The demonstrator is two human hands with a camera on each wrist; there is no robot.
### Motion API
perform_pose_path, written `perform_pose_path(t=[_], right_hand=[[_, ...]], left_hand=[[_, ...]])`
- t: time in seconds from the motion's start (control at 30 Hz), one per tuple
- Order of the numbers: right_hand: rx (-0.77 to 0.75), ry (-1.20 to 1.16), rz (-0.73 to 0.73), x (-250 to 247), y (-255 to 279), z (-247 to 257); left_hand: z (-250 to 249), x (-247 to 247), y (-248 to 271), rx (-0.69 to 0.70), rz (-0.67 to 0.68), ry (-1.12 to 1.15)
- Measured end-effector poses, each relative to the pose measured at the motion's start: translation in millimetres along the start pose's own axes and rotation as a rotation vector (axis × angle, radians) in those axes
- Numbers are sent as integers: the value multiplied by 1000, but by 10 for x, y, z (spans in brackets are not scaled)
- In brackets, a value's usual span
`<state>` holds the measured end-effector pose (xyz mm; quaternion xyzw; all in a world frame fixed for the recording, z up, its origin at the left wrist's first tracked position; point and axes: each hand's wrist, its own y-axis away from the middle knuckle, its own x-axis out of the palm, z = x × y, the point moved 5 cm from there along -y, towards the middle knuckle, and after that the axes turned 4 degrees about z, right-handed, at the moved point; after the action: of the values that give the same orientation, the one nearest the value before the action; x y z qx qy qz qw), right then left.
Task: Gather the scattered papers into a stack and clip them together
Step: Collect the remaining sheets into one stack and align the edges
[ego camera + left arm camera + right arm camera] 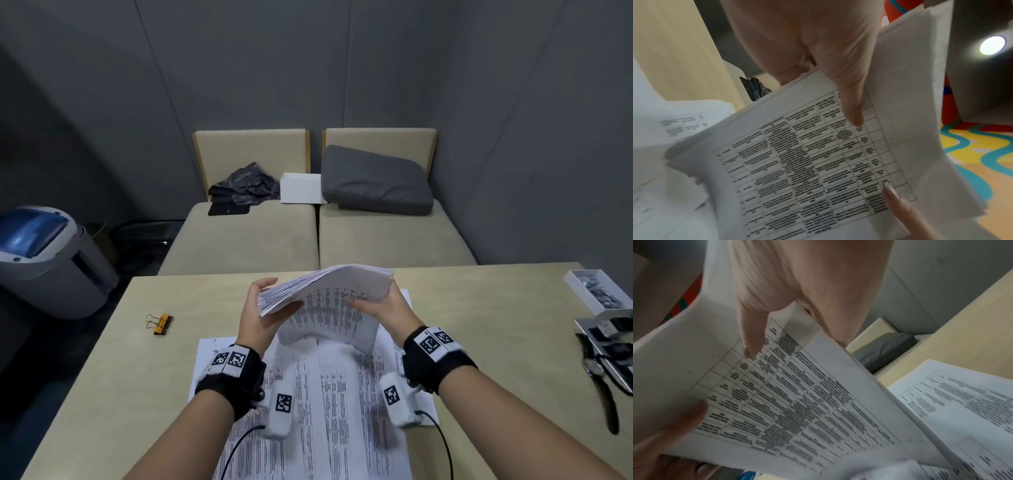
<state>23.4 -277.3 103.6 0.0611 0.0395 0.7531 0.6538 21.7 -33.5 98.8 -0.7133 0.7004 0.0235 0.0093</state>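
Note:
I hold a thick stack of printed sheets [329, 291] tilted above the beige table [137, 359]. My left hand [274, 298] grips the stack's left edge, thumb on the printed face and fingers behind. On the opposite edge my right hand [376, 298] grips it the same way. The stack's lower edge curls over more printed sheets [325, 404] lying flat under my wrists. An orange binder clip [161, 323] lies on the table to the left, apart from both hands. The wrist views show each thumb pressed on the stack [797, 162] [797, 394].
At the table's right edge sit a white box [596, 291] of small items and a wristwatch [599, 377]. A grey and blue bin [44, 257] stands on the floor at the left. Past the far edge is a beige sofa with a grey cushion [376, 181].

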Motion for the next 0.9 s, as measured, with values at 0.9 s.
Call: perform_pose_path(t=[0.9], right_hand=[[52, 88, -122, 58, -312, -50]], left_hand=[[244, -242, -213, -255, 118, -97]])
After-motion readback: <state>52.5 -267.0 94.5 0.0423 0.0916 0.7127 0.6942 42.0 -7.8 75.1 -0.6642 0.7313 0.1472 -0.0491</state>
